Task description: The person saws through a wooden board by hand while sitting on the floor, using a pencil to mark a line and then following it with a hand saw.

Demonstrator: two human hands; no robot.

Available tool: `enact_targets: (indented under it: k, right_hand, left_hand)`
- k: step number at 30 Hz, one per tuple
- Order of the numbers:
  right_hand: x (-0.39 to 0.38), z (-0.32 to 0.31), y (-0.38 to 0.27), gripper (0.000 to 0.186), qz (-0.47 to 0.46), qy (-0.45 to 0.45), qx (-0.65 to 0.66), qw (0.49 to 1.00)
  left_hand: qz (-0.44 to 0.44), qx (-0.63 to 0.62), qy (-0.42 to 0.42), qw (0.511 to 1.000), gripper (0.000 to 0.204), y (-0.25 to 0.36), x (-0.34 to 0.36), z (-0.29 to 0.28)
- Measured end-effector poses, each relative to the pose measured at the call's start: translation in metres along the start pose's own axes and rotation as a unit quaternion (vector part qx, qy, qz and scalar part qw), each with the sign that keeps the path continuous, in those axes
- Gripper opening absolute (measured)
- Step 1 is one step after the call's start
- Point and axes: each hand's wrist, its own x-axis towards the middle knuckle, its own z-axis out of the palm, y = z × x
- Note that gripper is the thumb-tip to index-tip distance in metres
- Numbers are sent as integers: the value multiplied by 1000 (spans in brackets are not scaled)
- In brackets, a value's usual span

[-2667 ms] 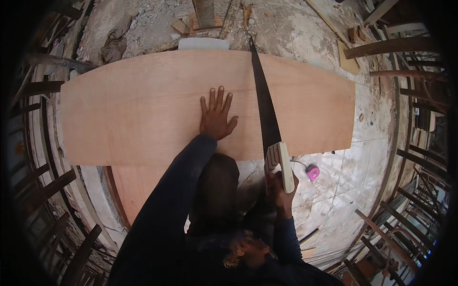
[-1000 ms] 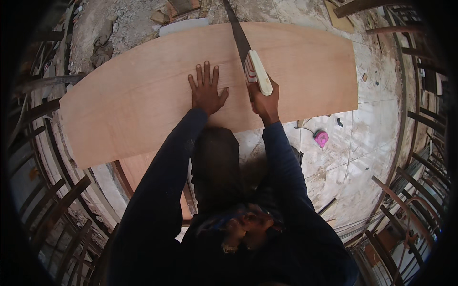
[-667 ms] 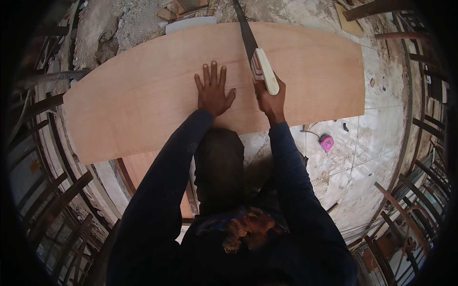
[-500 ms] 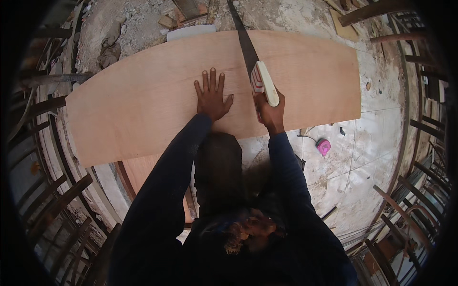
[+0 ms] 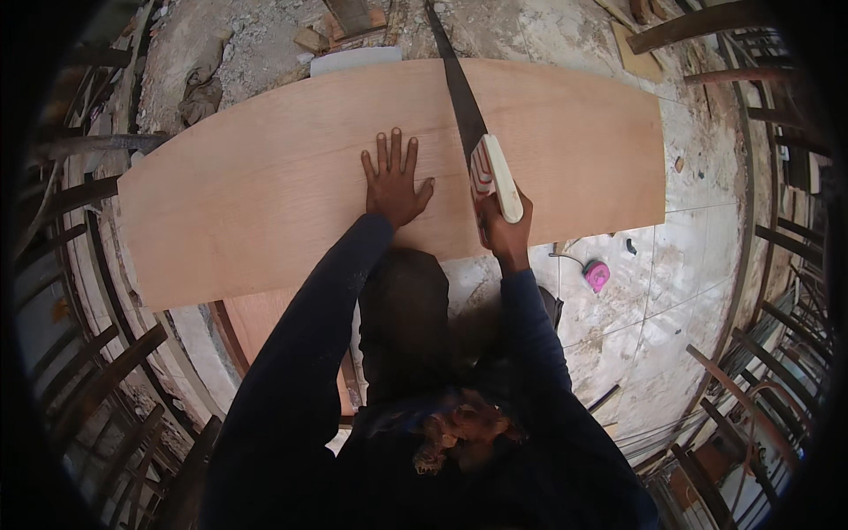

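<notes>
We've just drawn the dark-bladed, cream-handled handsaw (image 5: 462, 99) slightly closer, apparently a sawing backstroke, our right hand (image 5: 506, 228) closed round its grip. Our empty left hand (image 5: 395, 190) lies flat, fingers spread, on the broad, pale-brown plywood sheet (image 5: 238, 194) before us.

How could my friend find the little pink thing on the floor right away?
Start at the big, flat, light-brown wooden board. Look just below its right part, on the dirty white tiled floor, for a small, rounded pink case. Its bright pink makes it stand out from the small black scrap beside it.
</notes>
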Motion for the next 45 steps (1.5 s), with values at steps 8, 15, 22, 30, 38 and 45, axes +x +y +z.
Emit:
enact_targets:
  k: [8,15,22,30,38,45]
  right_hand:
    - [4,3,-11,33,-27,16,-24,999]
    - [-31,-6,2,30,15,6,-15,1000]
    - [-26,-3,5,42,-23,13,-35,999]
    - [-63,-12,19,41,9,12,-28,999]
    - [31,14,3,35,-74,30,-17,997]
    - [-64,-17,23,38,21,-1,-27,999]
  left_hand:
    - [11,-7,15,1000,81,5,4,-19]
    - [0,5,-1,1000,81,0,1,-5]
    - [8,3,11,1000,82,4,1,-24]
    - [-8,2,1,1000,82,-6,-5,-3]
    - [19,-27,21,999,82,10,4,-16]
    - [-5,-19,22,1000,80,-6,-5,-7]
